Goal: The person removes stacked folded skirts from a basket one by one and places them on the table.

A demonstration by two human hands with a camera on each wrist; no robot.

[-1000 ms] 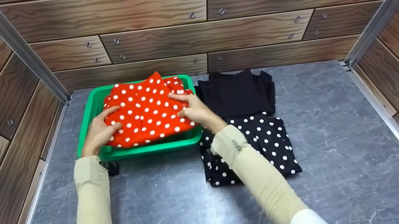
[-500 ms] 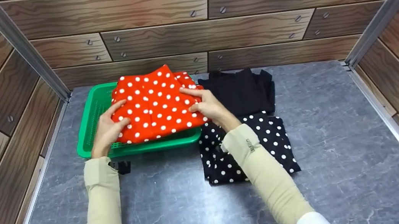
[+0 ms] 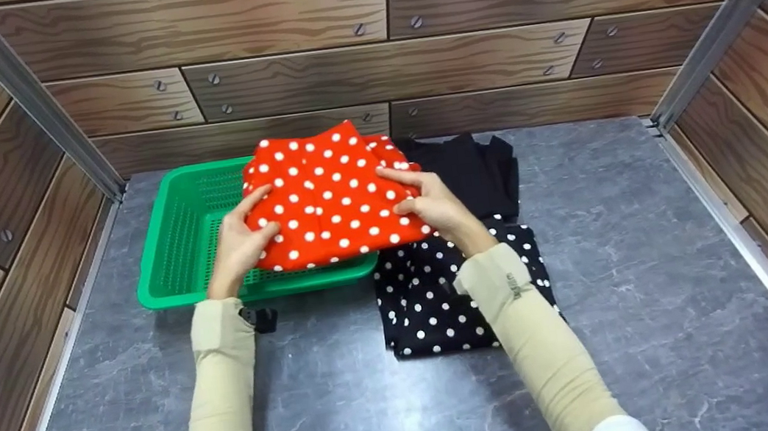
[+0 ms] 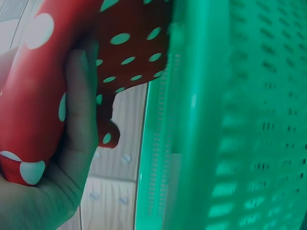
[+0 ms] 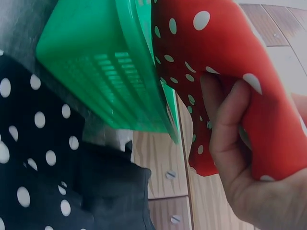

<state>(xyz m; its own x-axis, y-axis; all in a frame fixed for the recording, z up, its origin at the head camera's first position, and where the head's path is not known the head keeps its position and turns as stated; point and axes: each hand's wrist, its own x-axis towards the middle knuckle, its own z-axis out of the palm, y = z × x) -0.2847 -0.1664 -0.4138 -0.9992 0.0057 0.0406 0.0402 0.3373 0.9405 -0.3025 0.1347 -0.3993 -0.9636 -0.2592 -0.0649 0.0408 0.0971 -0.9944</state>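
Note:
Both hands hold a folded red cloth garment with white polka dots (image 3: 330,200), raised over the right half of a green plastic basket (image 3: 156,290). My left hand (image 3: 239,245) grips its left edge, thumb on top; in the left wrist view the fingers (image 4: 81,110) curl beneath the fabric. On the right edge, my right hand (image 3: 438,204) grips likewise, and its fingers (image 5: 228,120) tuck under the cloth in the right wrist view. The garment's right end reaches past the basket rim and overlaps a folded black garment (image 3: 479,173) in the head view.
A folded black garment with white dots (image 3: 434,313) lies on the grey marbled surface (image 3: 658,268), in front of the plain black one. Wood-patterned walls (image 3: 307,81) with metal corner posts (image 3: 36,105) enclose the back and both sides.
Both hands have carried the red dotted garment to the right, from over the basket's middle to past its right rim. More of the basket's left inside shows now.

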